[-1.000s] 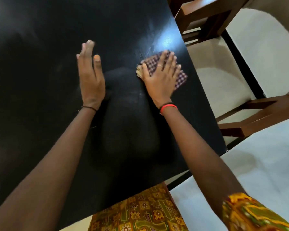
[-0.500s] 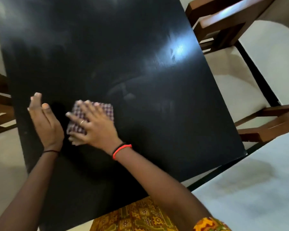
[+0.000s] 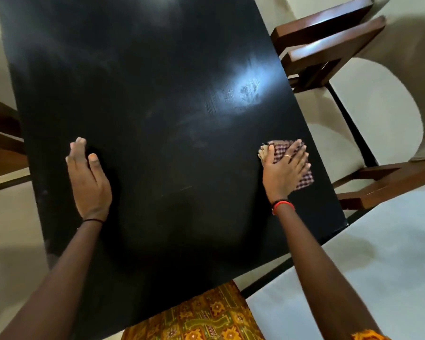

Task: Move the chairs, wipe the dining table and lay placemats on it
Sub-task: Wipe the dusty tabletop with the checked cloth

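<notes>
Standing right at the near edge of the dining table (image 3: 157,106), with an orange patterned garment (image 3: 201,317) poking out just under that edge. Reaching both arms out over the black top.

Resting the left hand (image 3: 87,182) flat on the table's left side, close to the left edge, fingers straight and together, thumb out a bit, holding nothing at all. Wearing a thin black thread (image 3: 92,220) on that wrist.

Pressing the right hand (image 3: 284,170) palm-down on a folded checked cloth (image 3: 304,179) over by the table's right edge. Keeping those fingers straight and spread on top of it rather than curled round, so pinning it to the top, not gripping it. Leaving the cloth's corners peeking out past the fingertips and beside the palm. Wearing a red bangle (image 3: 283,206) on that wrist and a ring (image 3: 287,156) on one finger.

Catching a bright smeary glare patch (image 3: 243,92) further up the table toward the right edge, with faint streaks around it.

Spotting a brown wooden chair (image 3: 390,182) with pale upholstery just beside the table's right edge, roughly level with the cloth, and another wooden frame (image 3: 329,38) further back off that same edge. Glimpsing more brown wood (image 3: 0,148) off the table's left edge, too cropped to say much about
</notes>
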